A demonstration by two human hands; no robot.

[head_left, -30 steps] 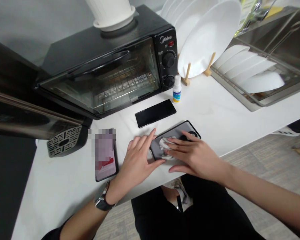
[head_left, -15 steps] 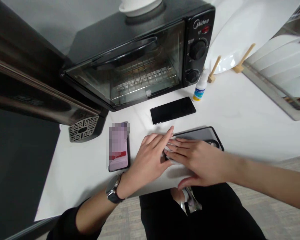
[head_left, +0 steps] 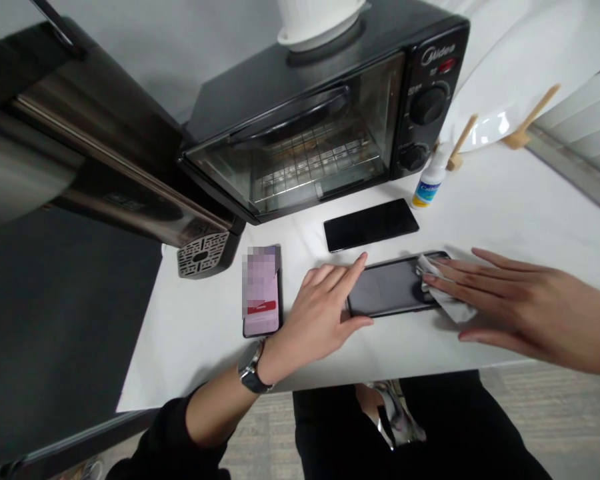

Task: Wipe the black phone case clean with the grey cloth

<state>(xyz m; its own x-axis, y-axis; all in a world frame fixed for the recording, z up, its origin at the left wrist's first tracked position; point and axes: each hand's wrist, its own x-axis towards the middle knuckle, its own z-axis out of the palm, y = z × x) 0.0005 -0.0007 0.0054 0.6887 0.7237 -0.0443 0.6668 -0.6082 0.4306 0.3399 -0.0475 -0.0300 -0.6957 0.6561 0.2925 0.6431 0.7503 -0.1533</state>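
A black-rimmed grey phone case [head_left: 383, 288] lies flat on the white counter. My left hand [head_left: 317, 310] grips its left end, thumb at the near edge and index finger at the far edge. Stretched flat over the right end, the fingers of my right hand [head_left: 515, 303] press a crumpled white tissue [head_left: 455, 307] against it. The tissue covers part of the dark camera area. Beyond the case lies a black phone [head_left: 373, 225], screen dark. To the left of my left hand is another phone [head_left: 263, 320] with a lit, partly blurred screen.
A black toaster oven [head_left: 300, 127] stands behind, bearing a white pot [head_left: 320, 23]. Near its right corner are a small white bottle [head_left: 429, 183] and a white plate on wooden stands [head_left: 517, 137]. A dispenser's drip tray [head_left: 203, 255] juts out at left. The counter edge faces me.
My right hand has slid the tissue rightward, from the left end of the phone case to its right end. My left hand stays at the left end. The head view has shifted.
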